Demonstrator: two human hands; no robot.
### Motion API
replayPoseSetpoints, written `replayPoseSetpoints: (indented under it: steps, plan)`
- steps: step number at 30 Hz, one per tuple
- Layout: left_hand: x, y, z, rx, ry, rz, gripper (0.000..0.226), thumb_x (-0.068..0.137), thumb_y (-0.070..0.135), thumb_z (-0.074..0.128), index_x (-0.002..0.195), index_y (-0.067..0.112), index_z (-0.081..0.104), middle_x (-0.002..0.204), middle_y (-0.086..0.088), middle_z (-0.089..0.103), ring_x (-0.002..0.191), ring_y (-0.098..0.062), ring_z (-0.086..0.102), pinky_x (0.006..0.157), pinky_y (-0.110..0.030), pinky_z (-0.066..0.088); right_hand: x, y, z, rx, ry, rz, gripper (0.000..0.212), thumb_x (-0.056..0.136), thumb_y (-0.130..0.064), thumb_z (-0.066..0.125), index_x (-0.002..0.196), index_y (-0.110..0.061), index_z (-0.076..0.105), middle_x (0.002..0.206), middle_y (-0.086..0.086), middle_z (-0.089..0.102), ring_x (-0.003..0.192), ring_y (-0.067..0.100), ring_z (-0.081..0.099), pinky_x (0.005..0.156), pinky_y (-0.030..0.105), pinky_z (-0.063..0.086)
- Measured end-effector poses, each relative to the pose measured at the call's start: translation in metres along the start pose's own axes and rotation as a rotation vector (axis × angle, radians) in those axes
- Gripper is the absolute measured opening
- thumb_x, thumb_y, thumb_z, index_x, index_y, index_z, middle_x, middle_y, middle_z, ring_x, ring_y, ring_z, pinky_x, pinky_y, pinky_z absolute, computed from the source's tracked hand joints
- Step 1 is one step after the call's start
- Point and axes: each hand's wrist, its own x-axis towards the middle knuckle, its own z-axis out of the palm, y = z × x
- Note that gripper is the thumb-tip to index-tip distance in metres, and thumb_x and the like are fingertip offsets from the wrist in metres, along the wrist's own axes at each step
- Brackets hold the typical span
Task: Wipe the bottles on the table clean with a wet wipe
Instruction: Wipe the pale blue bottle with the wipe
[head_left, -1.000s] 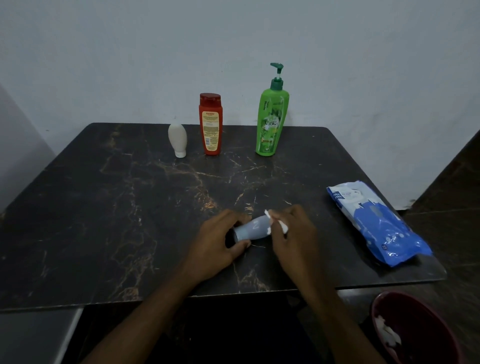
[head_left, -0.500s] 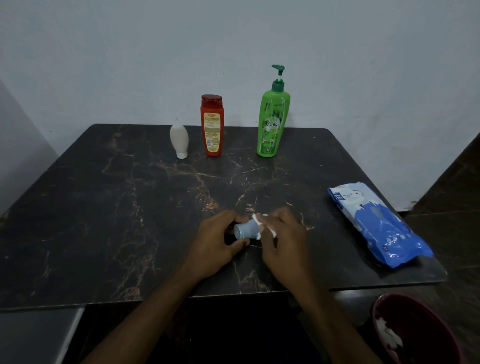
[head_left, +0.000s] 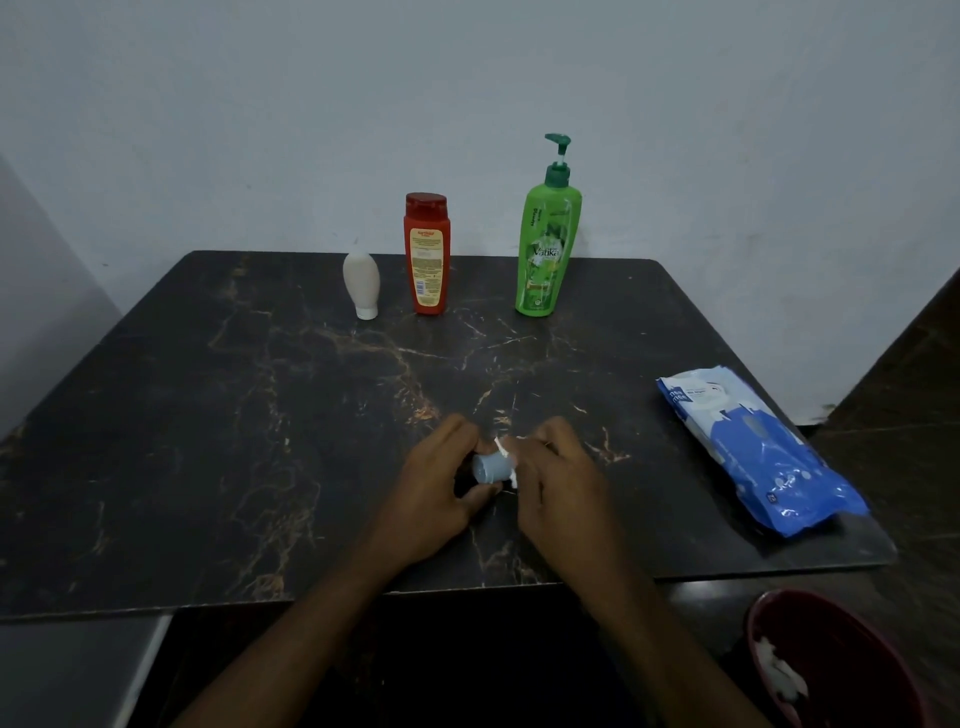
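Note:
A small pale blue bottle (head_left: 491, 466) lies between my hands near the front middle of the dark marble table (head_left: 234, 415). My left hand (head_left: 436, 483) grips its left end between fingers and thumb. My right hand (head_left: 558, 483) wraps a white wet wipe (head_left: 505, 451) round the bottle's right part, hiding most of the bottle. Three more bottles stand along the far edge: a white tube bottle (head_left: 362, 285) on its cap, a red bottle (head_left: 427, 253), and a green pump bottle (head_left: 545, 244).
A blue and white pack of wet wipes (head_left: 753, 447) lies at the table's right edge. A dark red bin (head_left: 831, 670) holding a white wad sits on the floor at the bottom right. A wall runs right behind the table.
My right hand has slid left along the blue bottle with the wipe, so less of the bottle shows. The left hand keeps its grip in the same spot.

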Motion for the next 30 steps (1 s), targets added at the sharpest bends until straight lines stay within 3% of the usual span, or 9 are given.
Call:
replayPoseSetpoints:
  steps: [4,8,11,13,16,20,22,26,30]
  plan:
    - [-0.001,0.000,-0.002,0.034,-0.018,0.030,0.031,0.079,0.012,0.080,0.101,0.017,0.059,0.102,0.012,0.050,0.089,-0.002,0.051,0.072,-0.013,0.040,0.015,0.025,-0.009,-0.030,-0.017,0.137,0.027,0.089,-0.006,0.059,0.113,-0.012,0.068,0.111,0.006,0.054,0.092,0.021,0.057,0.078,0.024,0.042]
    - [-0.002,0.003,-0.002,0.038,-0.015,0.065,0.030,0.079,0.005,0.077,0.101,0.015,0.060,0.105,0.010,0.049,0.088,-0.001,0.050,0.072,-0.014,0.042,0.012,0.051,-0.009,0.130,0.089,0.252,0.020,0.092,-0.012,0.055,0.099,-0.014,0.074,0.094,0.001,0.058,0.085,0.018,0.056,0.071,0.008,0.037]
    - [-0.002,0.005,-0.001,0.053,-0.029,0.088,0.030,0.080,0.004,0.075,0.098,0.018,0.056,0.104,0.011,0.045,0.084,0.001,0.047,0.070,-0.010,0.038,0.009,0.052,-0.009,0.169,0.103,0.293,0.020,0.092,-0.010,0.055,0.098,-0.015,0.074,0.093,-0.001,0.058,0.086,0.017,0.057,0.072,0.003,0.037]
    - [-0.002,0.005,0.000,0.066,-0.039,0.091,0.026,0.082,0.006,0.074,0.100,0.017,0.058,0.106,0.009,0.048,0.084,0.000,0.047,0.071,-0.011,0.039,0.011,0.041,-0.010,0.178,0.118,0.284,0.021,0.092,-0.010,0.054,0.101,-0.014,0.073,0.097,0.003,0.059,0.089,0.021,0.058,0.072,0.006,0.038]
    - [-0.003,0.005,0.000,0.059,-0.031,0.090,0.024,0.084,0.009,0.074,0.102,0.015,0.060,0.108,0.006,0.051,0.089,-0.005,0.052,0.074,-0.016,0.044,0.011,0.010,-0.007,0.050,-0.030,0.159,0.022,0.091,-0.008,0.056,0.104,-0.021,0.069,0.105,-0.003,0.050,0.089,0.016,0.055,0.069,0.012,0.037]
    - [-0.004,0.005,0.001,0.050,-0.012,0.082,0.026,0.084,0.007,0.073,0.096,0.020,0.054,0.102,0.012,0.046,0.084,-0.003,0.050,0.072,-0.013,0.041,0.005,-0.012,0.002,-0.147,-0.068,0.025,0.018,0.078,-0.011,0.060,0.094,-0.020,0.063,0.102,-0.006,0.042,0.079,0.013,0.051,0.070,0.026,0.047]
    - [-0.004,0.004,0.001,0.062,-0.003,0.087,0.025,0.085,0.009,0.074,0.099,0.019,0.055,0.105,0.010,0.049,0.086,-0.005,0.052,0.073,-0.016,0.044,0.008,-0.003,0.001,-0.125,-0.059,0.058,0.022,0.080,-0.011,0.063,0.099,-0.022,0.065,0.103,-0.006,0.043,0.079,0.009,0.048,0.067,0.022,0.043]
    - [-0.005,0.003,0.000,0.099,0.024,0.108,0.027,0.084,0.011,0.074,0.108,0.014,0.062,0.114,0.003,0.057,0.094,-0.009,0.059,0.076,-0.024,0.051,0.019,0.023,-0.006,-0.034,-0.011,0.162,0.024,0.087,-0.008,0.061,0.106,-0.018,0.070,0.108,0.006,0.056,0.089,0.015,0.052,0.079,0.023,0.044]
    - [-0.006,0.002,0.000,0.098,0.078,0.100,0.030,0.081,0.012,0.079,0.106,0.014,0.063,0.109,0.005,0.058,0.089,-0.008,0.059,0.073,-0.025,0.051,0.021,0.046,-0.014,0.212,0.055,0.289,0.016,0.093,-0.015,0.059,0.097,-0.021,0.074,0.093,-0.005,0.059,0.080,0.003,0.052,0.074,0.005,0.040]
